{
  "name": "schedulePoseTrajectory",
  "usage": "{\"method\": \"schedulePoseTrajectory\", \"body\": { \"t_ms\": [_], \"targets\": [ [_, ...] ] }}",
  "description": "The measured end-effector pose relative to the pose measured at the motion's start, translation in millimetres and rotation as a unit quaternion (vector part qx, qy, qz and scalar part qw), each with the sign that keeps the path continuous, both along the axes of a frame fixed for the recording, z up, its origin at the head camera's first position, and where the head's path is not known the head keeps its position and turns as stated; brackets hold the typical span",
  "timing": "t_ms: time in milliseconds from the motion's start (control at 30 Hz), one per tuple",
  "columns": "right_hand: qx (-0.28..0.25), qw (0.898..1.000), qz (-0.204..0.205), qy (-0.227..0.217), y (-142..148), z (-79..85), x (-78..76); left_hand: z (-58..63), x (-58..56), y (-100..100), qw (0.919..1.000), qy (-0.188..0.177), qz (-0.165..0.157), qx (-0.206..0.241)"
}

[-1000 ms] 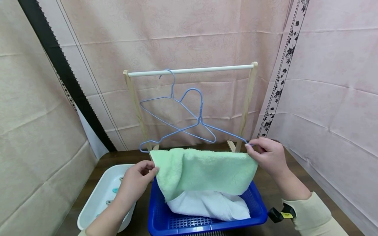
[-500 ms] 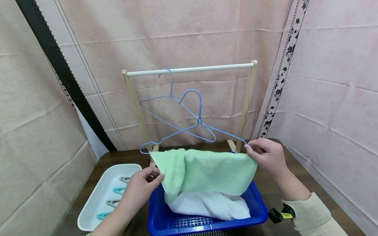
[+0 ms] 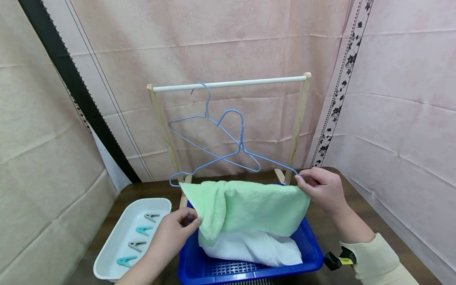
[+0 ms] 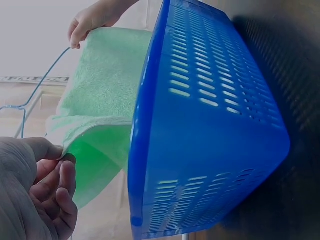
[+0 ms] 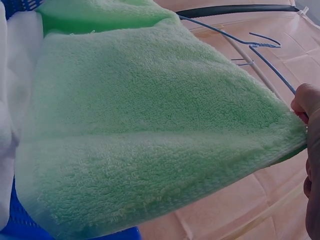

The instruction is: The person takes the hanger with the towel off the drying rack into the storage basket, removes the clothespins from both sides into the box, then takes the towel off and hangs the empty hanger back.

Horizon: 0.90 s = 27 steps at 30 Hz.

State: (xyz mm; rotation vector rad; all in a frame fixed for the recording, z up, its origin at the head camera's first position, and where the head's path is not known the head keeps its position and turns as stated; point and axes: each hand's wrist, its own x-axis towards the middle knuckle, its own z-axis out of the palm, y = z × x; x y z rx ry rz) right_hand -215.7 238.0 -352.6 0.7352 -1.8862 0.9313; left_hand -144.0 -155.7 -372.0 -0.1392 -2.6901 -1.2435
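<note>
A light green towel [image 3: 263,206] is draped over the bottom bar of a blue wire hanger [image 3: 242,134], which is held above a blue basket. With thumb and finger my left hand [image 3: 174,233] pinches the towel's left edge; the left wrist view shows the fold lifted between them [image 4: 60,155]. My right hand [image 3: 325,190] pinches the hanger's right end, right at the towel's upper corner. Whether it also grips the towel cannot be made out. A white cloth [image 3: 253,249] lies in the blue basket [image 3: 310,241] under the towel.
Behind, a second blue hanger [image 3: 189,138] hangs from the white rod [image 3: 235,84] of a wooden rack [image 3: 299,126]. On the left, a white tray [image 3: 107,257] holds several clothespins [image 3: 144,230]. Pale curtains [image 3: 399,118] surround the brown table [image 3: 335,221].
My left hand has moved down and to the right along the towel's left edge, uncovering more clothespins in the tray. The right hand and hanger stay almost still.
</note>
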Motion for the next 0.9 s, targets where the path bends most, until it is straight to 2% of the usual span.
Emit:
{"method": "schedulePoseTrajectory", "body": {
  "t_ms": [133, 367, 533, 633, 900],
  "targets": [
    [0.001, 1.0, 0.002, -0.006, -3, 3.9, 4.0, -2.4, 1.1, 1, 1.0, -0.002, -0.005, 0.002],
    [-0.002, 1.0, 0.009, -0.008, -16, 21.4, 21.3, -5.4, 3.6, 3, 0.9999, -0.002, -0.014, 0.005],
    [-0.002, 1.0, 0.008, -0.005, -19, 25.5, 25.3, -6.2, 6.0, 5, 0.9997, -0.009, -0.022, 0.003],
    [-0.004, 1.0, 0.006, -0.005, -17, 21.6, 21.6, -6.3, 7.6, 7, 0.9996, -0.017, -0.024, -0.001],
    [-0.002, 1.0, -0.004, 0.001, -2, -0.2, 0.3, -8.9, 11.8, 8, 0.9991, -0.024, -0.036, 0.004]
  ]
}}
